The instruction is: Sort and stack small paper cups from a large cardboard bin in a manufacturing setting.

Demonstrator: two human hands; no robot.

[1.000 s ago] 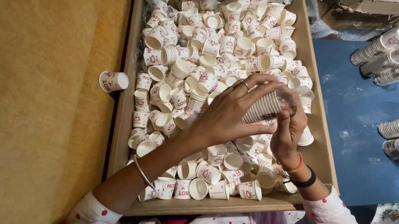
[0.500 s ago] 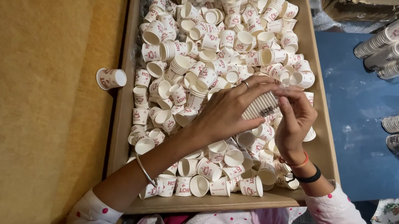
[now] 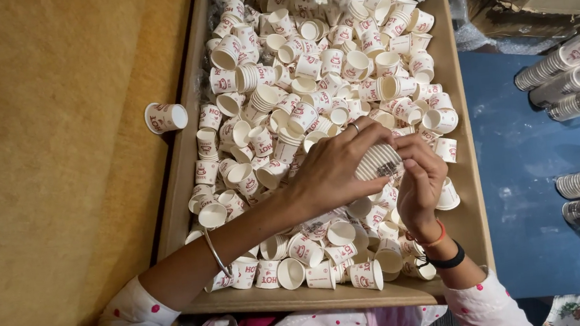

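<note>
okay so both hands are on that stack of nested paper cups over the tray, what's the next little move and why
Probably press the nested stack together so it sits tight, then reach for another loose cup by the right hand. The left hand grips the stack from above, the right steadies its end, and loose cups fill the tray all around.

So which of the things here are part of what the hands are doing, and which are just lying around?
In hand:
- nested stack of paper cups, held by left hand and right hand
- loose paper cups in the cardboard tray

Lying about:
- single cup on the yellow surface
- wrapped cup sleeves on the blue floor
- torn carton
</note>
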